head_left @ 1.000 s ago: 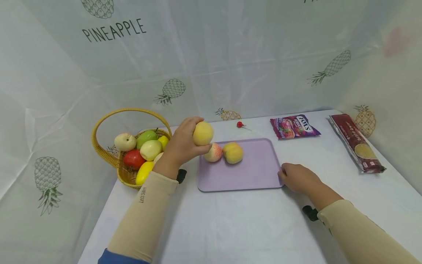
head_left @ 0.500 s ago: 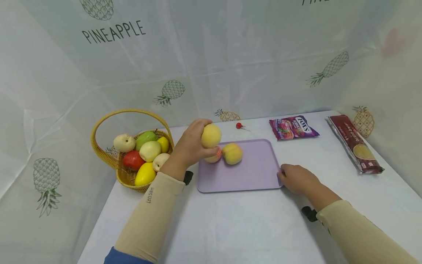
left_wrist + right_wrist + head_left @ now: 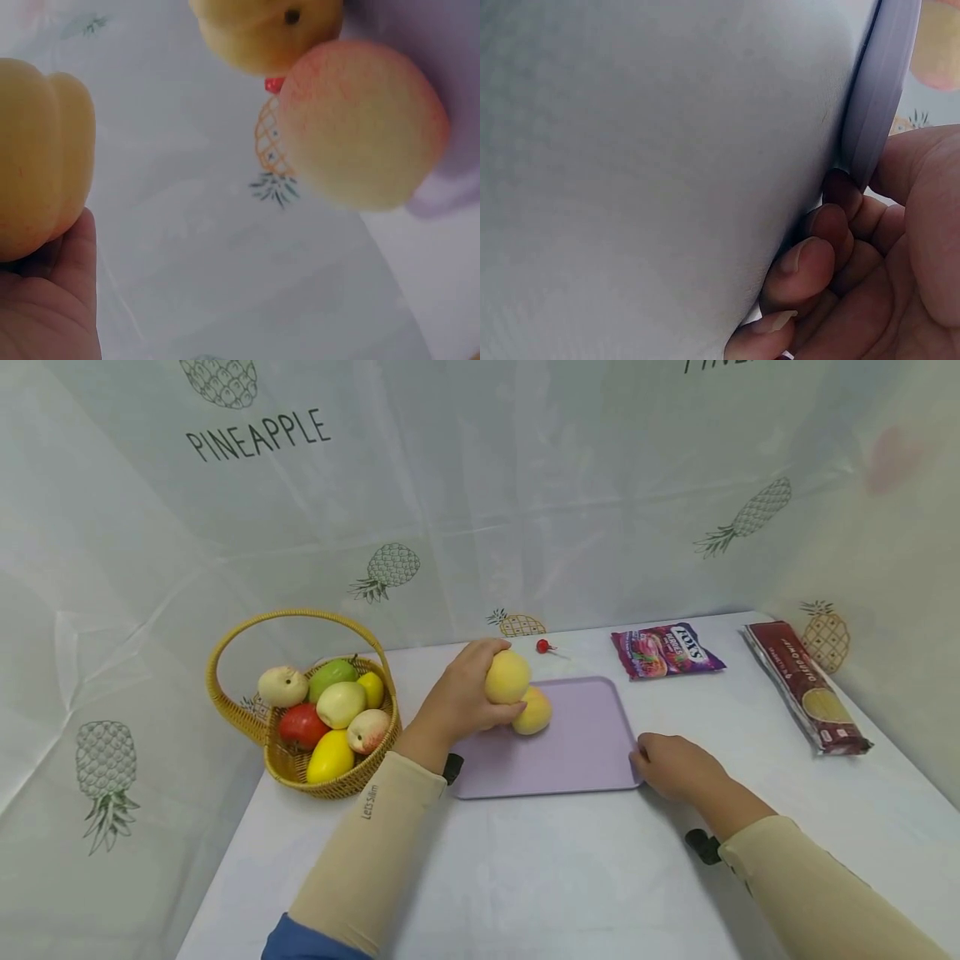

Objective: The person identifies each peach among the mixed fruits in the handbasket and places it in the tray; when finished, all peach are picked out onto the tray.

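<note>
My left hand (image 3: 467, 695) holds a yellow peach (image 3: 507, 677) over the left part of a lilac tray (image 3: 577, 752). In the left wrist view the held peach (image 3: 37, 161) shows its crease, with fingers against its underside. A second yellow peach (image 3: 533, 712) sits on the tray just behind the held one. The reddish peach (image 3: 364, 124) shows in the left wrist view; in the head view my left hand hides it. At the tray's right front corner, my right hand (image 3: 677, 767) pinches the rim (image 3: 877, 97), thumb on one side and curled fingers underneath.
A wicker basket (image 3: 330, 789) with several fruits stands at the left. Toward the back lie a small red cherry-like piece (image 3: 543, 646) and a purple Fox's candy bag (image 3: 666, 652). A long dark-red packet (image 3: 806, 687) lies at the right. A pineapple-print sheet (image 3: 480, 485) hangs behind.
My left hand has carried the yellow peach rightward and slightly down, from beside the basket to over the tray, covering the reddish peach. The right hand stays at the tray's corner.
</note>
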`<act>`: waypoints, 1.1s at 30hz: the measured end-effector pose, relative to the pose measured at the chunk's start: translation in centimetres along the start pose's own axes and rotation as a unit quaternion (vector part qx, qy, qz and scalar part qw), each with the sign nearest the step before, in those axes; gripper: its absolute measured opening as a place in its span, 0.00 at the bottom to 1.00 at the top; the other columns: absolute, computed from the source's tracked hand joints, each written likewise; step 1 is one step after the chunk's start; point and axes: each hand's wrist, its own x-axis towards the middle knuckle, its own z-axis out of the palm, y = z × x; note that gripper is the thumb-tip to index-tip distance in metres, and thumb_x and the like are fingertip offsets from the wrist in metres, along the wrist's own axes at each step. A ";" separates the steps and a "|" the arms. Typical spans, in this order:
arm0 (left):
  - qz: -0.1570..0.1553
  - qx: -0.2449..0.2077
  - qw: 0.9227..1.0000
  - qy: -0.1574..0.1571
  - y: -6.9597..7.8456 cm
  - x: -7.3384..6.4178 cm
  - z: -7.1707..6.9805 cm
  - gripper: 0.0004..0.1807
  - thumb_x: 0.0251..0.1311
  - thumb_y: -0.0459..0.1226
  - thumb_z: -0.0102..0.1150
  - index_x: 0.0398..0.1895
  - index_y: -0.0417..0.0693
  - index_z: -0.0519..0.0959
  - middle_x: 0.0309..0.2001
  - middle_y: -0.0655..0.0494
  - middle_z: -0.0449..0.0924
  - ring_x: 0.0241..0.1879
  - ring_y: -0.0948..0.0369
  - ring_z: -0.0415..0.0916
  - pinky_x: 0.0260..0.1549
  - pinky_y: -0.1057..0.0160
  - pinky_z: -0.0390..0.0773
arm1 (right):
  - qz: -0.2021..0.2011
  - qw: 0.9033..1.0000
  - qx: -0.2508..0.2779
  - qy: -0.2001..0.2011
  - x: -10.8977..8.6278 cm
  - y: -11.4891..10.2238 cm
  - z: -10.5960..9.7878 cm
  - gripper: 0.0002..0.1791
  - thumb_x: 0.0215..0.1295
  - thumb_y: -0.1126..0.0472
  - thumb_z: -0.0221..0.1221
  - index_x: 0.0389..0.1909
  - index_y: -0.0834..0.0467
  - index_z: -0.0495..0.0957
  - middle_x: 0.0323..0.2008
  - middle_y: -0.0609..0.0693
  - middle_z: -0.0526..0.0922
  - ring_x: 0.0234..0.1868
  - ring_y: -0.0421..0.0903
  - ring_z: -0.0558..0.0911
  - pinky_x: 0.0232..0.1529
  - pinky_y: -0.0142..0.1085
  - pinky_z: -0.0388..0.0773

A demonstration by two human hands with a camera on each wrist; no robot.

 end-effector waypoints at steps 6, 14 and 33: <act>-0.003 -0.011 1.000 -0.019 0.6 0.6 1.4 0.43 0.48 0.47 0.79 0.68 0.48 0.70 0.67 0.56 0.71 0.59 0.58 0.74 0.60 0.55 0.78 | -0.001 1.000 0.000 0.002 -0.1 -0.1 -0.1 0.24 0.77 0.51 0.53 0.58 0.68 0.75 0.49 0.64 0.84 0.52 0.63 0.82 0.55 0.62 0.77; -0.026 -0.019 0.998 -0.052 1.2 1.4 3.6 0.43 0.48 0.47 0.79 0.69 0.51 0.70 0.67 0.60 0.70 0.57 0.62 0.74 0.59 0.59 0.78 | -0.004 1.000 0.000 0.000 -0.1 -0.4 -0.3 0.21 0.77 0.52 0.52 0.54 0.66 0.76 0.45 0.60 0.84 0.45 0.57 0.82 0.51 0.60 0.79; -0.009 0.016 0.996 -0.083 2.2 3.2 6.7 0.47 0.48 0.51 0.80 0.71 0.52 0.68 0.68 0.60 0.71 0.61 0.62 0.73 0.65 0.60 0.75 | 0.008 1.000 0.000 -0.012 0.2 -0.1 -0.5 0.19 0.76 0.51 0.53 0.50 0.64 0.77 0.41 0.58 0.83 0.41 0.55 0.80 0.48 0.58 0.79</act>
